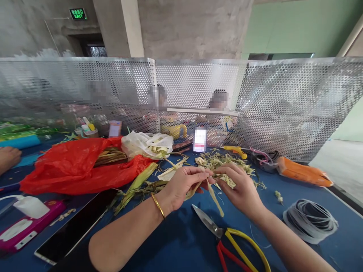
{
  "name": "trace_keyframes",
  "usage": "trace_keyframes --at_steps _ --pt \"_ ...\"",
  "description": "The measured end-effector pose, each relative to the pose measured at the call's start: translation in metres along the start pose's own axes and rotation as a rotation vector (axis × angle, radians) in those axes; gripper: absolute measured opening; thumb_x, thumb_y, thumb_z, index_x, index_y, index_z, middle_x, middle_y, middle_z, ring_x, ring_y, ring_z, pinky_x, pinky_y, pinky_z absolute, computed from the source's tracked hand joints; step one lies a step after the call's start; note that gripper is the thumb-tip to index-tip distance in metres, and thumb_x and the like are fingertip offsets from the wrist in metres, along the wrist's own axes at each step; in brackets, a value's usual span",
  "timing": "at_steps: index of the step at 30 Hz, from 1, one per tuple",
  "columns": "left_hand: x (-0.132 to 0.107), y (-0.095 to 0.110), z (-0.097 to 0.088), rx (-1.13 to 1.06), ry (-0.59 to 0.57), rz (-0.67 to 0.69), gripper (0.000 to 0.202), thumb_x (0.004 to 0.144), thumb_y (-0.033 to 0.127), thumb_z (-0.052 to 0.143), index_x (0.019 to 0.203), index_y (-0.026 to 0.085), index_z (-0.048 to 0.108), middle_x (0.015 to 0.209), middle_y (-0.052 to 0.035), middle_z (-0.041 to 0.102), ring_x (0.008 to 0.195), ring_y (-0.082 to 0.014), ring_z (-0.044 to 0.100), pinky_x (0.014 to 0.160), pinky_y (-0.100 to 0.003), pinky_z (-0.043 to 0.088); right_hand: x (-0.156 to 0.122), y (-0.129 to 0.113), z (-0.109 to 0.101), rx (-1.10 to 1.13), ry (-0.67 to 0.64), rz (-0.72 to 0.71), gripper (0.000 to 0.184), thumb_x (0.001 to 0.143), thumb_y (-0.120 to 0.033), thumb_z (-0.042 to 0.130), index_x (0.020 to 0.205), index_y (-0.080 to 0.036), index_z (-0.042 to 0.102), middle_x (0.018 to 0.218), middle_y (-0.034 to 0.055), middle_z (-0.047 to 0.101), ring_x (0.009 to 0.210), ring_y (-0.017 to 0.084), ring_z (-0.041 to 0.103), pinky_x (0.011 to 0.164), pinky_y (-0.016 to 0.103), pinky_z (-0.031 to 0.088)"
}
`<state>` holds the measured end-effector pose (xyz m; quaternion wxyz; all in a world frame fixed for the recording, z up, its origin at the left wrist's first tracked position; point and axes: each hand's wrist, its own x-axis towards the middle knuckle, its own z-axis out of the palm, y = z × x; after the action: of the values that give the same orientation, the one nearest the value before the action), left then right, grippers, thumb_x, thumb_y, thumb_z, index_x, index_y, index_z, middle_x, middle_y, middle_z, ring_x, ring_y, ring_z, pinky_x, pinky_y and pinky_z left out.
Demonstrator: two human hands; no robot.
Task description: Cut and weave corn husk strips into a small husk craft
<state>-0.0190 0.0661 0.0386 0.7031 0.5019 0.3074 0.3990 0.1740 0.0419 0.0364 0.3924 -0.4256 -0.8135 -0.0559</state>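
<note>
My left hand (183, 185) and my right hand (239, 187) meet above the blue table (176, 234), both pinching thin pale-yellow leaf strips (212, 192) that hang down between them. A gold bangle circles my left wrist. Just below the hands lie scissors (227, 236) with yellow and red handles, blades pointing up-left. A heap of shredded strips (224, 162) sits behind my right hand.
A red plastic bag (73, 166) with husks and a white bag (147, 145) lie left. Phone (73, 228), pink case (25, 226), wire coil (310, 221) and orange item (303, 172) surround. Perforated metal screen (181, 94) stands behind; other people sit beyond it. Another person's hand (8, 156) shows far left.
</note>
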Motion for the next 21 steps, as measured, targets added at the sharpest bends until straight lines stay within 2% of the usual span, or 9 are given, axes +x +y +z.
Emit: trace_keyframes --at_steps 3,6,8,12,16,21 --pt "-0.0008 -0.0018 0.0018 -0.008 -0.038 0.003 0.022 0.075 0.030 0.072 0.091 0.015 0.073 0.080 -0.0057 0.072 0.062 -0.0106 0.060 0.059 -0.022 0.044 0.0017 -0.0012 0.0063 0.261 -0.129 0.179 0.013 0.088 -0.032 0.059 0.087 -0.021 0.065 0.090 0.0034 0.066 0.086 0.019 0.063 0.076 0.032 0.050" --pt "-0.0006 -0.0018 0.0020 0.000 -0.020 -0.017 0.022 0.075 0.029 0.072 0.092 0.014 0.072 0.080 -0.0060 0.072 0.060 -0.0105 0.061 0.060 -0.023 0.046 0.0010 -0.0017 0.0093 0.316 -0.174 0.295 0.016 0.088 -0.034 0.059 0.081 -0.020 0.064 0.081 0.0009 0.066 0.078 0.017 0.062 0.071 0.029 0.048" --pt "-0.0001 -0.0014 0.0016 0.015 0.009 -0.037 0.022 0.074 0.029 0.073 0.090 0.014 0.072 0.081 -0.0070 0.073 0.061 -0.0110 0.062 0.060 -0.023 0.047 0.0007 -0.0015 0.0079 0.294 -0.161 0.297 0.015 0.089 -0.029 0.056 0.079 -0.019 0.062 0.077 0.0004 0.064 0.074 0.016 0.060 0.068 0.028 0.047" --pt "0.0007 -0.0019 0.0010 0.030 0.053 -0.084 0.021 0.072 0.027 0.073 0.086 0.012 0.072 0.080 -0.0087 0.073 0.061 -0.0117 0.063 0.060 -0.022 0.048 0.0019 -0.0026 0.0024 0.257 -0.142 0.201 0.016 0.091 -0.021 0.051 0.076 -0.019 0.058 0.076 0.0004 0.062 0.072 0.014 0.058 0.065 0.026 0.044" --pt "0.0013 -0.0031 0.0018 0.032 0.029 -0.098 0.022 0.071 0.026 0.072 0.087 0.011 0.070 0.078 -0.0085 0.072 0.060 -0.0120 0.063 0.059 -0.023 0.048 0.0025 -0.0049 0.0032 0.327 -0.175 0.300 0.013 0.090 -0.020 0.049 0.079 -0.019 0.055 0.071 -0.0008 0.062 0.064 0.013 0.056 0.059 0.024 0.042" --pt "0.0010 -0.0026 0.0039 -0.034 0.015 -0.090 0.018 0.070 0.023 0.072 0.082 0.014 0.063 0.069 -0.0048 0.070 0.055 -0.0112 0.060 0.054 -0.022 0.045 0.0019 -0.0055 0.0075 0.444 -0.240 0.347 0.010 0.085 -0.026 0.059 0.078 -0.019 0.061 0.072 -0.0011 0.064 0.066 0.013 0.057 0.060 0.024 0.044"
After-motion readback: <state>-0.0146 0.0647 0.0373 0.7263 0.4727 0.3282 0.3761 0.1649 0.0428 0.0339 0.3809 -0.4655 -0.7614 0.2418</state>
